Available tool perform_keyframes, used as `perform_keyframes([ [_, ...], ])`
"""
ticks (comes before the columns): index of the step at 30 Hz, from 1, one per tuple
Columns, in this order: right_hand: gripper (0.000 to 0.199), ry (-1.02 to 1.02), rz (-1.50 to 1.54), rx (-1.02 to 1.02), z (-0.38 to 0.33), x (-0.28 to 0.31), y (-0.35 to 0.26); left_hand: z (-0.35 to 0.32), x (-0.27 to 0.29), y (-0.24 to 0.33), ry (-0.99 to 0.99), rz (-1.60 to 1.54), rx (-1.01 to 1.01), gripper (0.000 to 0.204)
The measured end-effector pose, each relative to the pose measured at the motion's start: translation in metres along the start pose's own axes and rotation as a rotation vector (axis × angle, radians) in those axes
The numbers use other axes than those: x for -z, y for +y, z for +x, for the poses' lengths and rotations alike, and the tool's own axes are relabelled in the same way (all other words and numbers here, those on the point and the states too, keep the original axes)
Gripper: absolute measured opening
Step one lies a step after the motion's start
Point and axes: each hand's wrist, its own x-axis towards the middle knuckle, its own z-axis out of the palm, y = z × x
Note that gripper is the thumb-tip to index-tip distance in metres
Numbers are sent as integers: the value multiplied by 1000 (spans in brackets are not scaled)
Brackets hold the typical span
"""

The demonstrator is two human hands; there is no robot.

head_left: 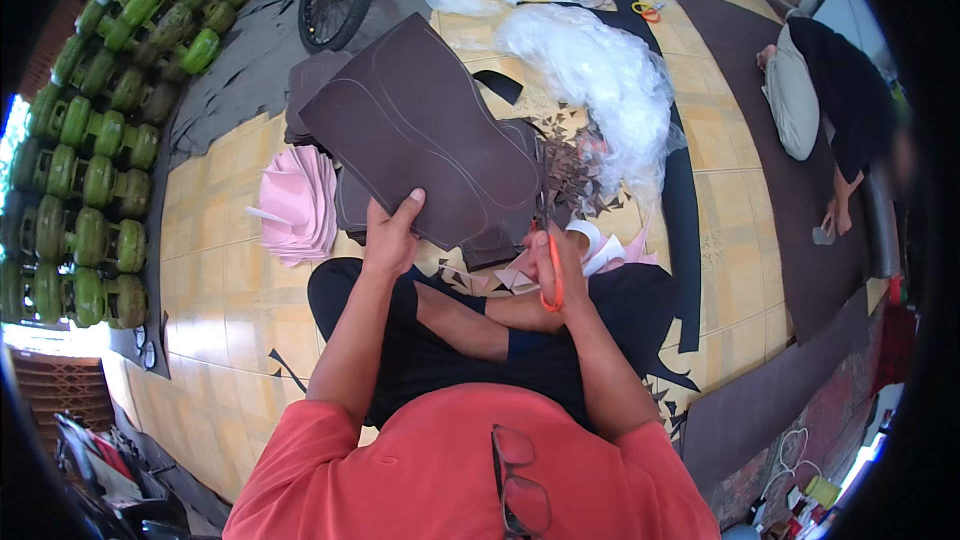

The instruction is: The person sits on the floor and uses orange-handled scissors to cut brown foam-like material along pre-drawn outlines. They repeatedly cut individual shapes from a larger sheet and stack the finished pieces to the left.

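My left hand (393, 232) grips the lower edge of a dark brown sheet (420, 120), thumb on top. Pale curved outlines are drawn on the sheet, which is raised and tilted over my crossed legs. In my right hand (562, 258) is a pair of scissors (551, 292) with orange handles; the blades point away from me at the sheet's right edge. Whether they are biting into it I cannot tell. Beneath the sheet lies a stack of dark brown cut pieces (352, 202), partly hidden. Small pointed brown scraps (580, 172) are heaped right of the blades.
Pink cut pieces (300, 205) are piled at left. Crumpled clear plastic (605, 60) lies ahead, near another pair of scissors (647, 12). A long black strip (686, 260) runs down the right. Beyond it, another person (835, 80) sits on a brown sheet (740, 120). Green gas cylinders (75, 190) line the left.
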Motion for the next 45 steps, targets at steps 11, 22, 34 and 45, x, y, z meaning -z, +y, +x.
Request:
perform_keyframes([
  [11, 52, -1, 71, -100, 0, 10, -14, 0, 2, 10, 87, 21, 23, 34],
  [22, 39, 116, -276, 139, 20, 27, -20, -23, 28, 37, -71, 291, 375, 38],
  [34, 38, -32, -123, 107, 17, 49, -41, -14, 47, 48, -145, 338, 475, 50],
  [45, 11, 129, 641, -152, 17, 32, -22, 2, 81, 28, -241, -98, 645, 41],
])
